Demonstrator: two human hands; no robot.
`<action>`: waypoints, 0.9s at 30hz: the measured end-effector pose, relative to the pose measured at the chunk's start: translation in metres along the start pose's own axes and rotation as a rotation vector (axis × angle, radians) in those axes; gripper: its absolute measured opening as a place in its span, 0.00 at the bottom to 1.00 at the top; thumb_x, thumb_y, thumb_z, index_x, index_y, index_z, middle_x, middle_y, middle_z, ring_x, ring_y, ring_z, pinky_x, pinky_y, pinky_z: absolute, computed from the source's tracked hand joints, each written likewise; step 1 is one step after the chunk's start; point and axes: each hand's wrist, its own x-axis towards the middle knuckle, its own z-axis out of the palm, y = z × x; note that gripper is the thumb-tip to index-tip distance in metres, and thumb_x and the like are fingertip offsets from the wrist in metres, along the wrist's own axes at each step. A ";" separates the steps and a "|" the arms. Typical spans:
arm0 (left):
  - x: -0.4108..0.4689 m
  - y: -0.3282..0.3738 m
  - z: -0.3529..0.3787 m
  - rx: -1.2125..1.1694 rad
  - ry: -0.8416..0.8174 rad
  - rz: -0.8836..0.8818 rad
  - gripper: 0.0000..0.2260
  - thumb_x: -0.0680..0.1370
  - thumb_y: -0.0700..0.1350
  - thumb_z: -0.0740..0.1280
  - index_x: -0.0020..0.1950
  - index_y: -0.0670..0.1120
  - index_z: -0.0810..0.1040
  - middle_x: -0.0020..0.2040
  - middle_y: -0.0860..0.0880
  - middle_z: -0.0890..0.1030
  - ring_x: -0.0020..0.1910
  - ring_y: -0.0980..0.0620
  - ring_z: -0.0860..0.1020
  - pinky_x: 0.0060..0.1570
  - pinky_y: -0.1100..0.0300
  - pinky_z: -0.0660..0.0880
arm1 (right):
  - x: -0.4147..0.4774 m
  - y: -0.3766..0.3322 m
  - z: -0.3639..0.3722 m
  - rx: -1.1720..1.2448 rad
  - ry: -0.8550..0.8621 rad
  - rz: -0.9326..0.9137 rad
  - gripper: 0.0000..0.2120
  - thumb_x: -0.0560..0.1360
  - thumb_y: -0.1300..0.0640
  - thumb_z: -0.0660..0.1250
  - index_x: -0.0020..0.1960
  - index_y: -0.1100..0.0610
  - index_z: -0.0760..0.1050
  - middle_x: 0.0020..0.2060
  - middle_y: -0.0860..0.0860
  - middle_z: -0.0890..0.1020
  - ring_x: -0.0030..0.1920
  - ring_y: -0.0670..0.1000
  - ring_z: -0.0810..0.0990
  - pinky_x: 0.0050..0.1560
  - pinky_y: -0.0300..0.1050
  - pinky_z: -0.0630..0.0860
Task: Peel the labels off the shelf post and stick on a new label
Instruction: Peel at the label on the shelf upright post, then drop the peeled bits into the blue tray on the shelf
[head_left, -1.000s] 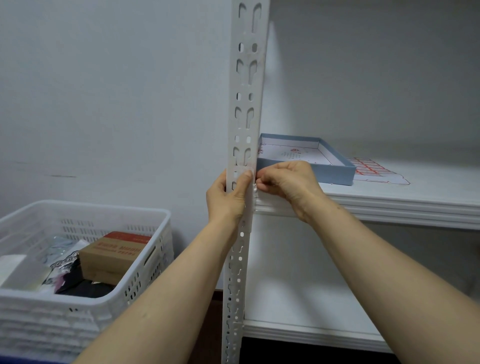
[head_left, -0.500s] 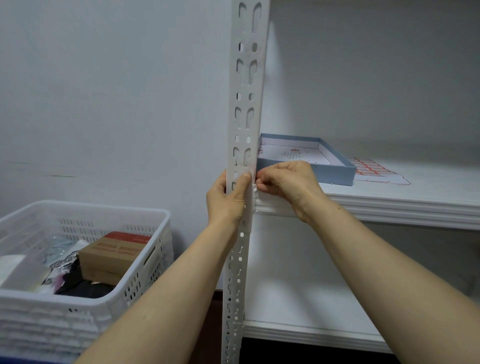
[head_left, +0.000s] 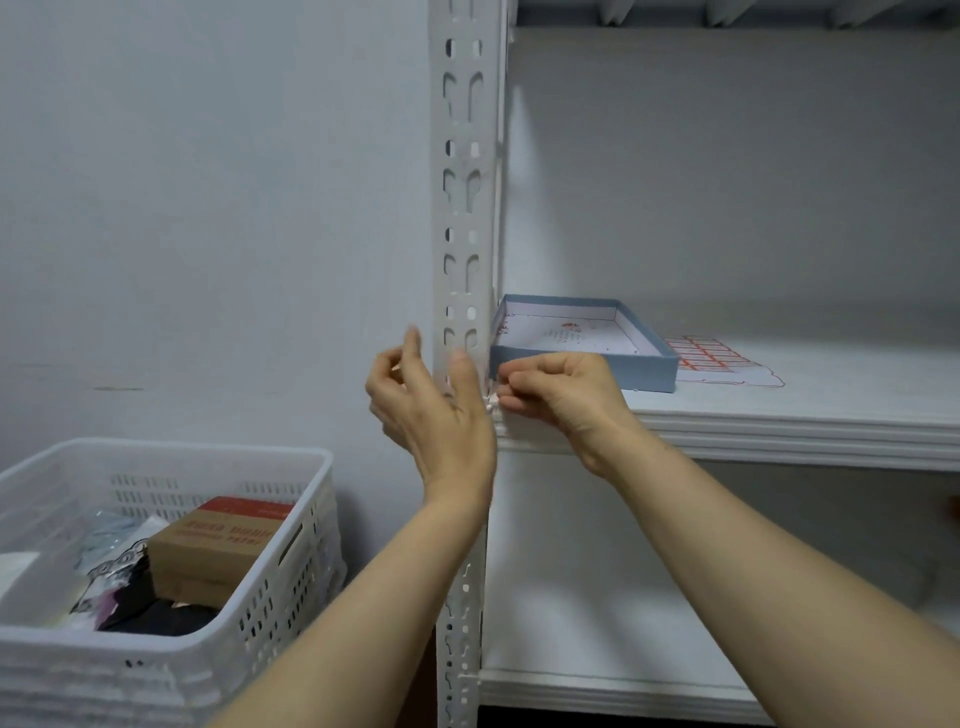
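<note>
Shelf post (head_left: 461, 124), white, slotted, crumpled label (head_left: 490, 401)

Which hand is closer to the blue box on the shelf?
Right. The right hand pinches a label scrap just in front of the blue box, at its near corner. The left hand is at the shelf post, on the far side from the box.

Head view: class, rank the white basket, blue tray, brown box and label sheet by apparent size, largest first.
1. white basket
2. blue tray and brown box: too alike to rank; box partly hidden
3. label sheet
</note>
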 end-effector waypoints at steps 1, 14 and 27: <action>-0.006 0.005 0.002 -0.048 -0.015 0.150 0.20 0.76 0.51 0.59 0.66 0.46 0.72 0.60 0.51 0.65 0.60 0.56 0.63 0.65 0.60 0.61 | -0.002 -0.003 -0.004 0.037 0.016 -0.020 0.07 0.74 0.70 0.63 0.41 0.64 0.79 0.34 0.56 0.81 0.32 0.49 0.81 0.44 0.39 0.81; 0.036 0.058 0.096 0.185 -0.559 0.117 0.13 0.76 0.39 0.55 0.43 0.35 0.77 0.42 0.38 0.79 0.42 0.43 0.73 0.44 0.49 0.72 | 0.053 -0.061 -0.079 -0.245 0.160 -0.104 0.08 0.74 0.71 0.61 0.41 0.65 0.77 0.32 0.58 0.78 0.29 0.51 0.77 0.31 0.37 0.80; 0.063 0.047 0.122 0.496 -0.653 0.162 0.08 0.74 0.42 0.67 0.38 0.39 0.82 0.36 0.40 0.81 0.37 0.43 0.76 0.41 0.52 0.76 | 0.080 -0.068 -0.097 -1.014 0.149 -0.206 0.04 0.68 0.58 0.74 0.36 0.51 0.81 0.35 0.48 0.82 0.42 0.50 0.82 0.49 0.46 0.79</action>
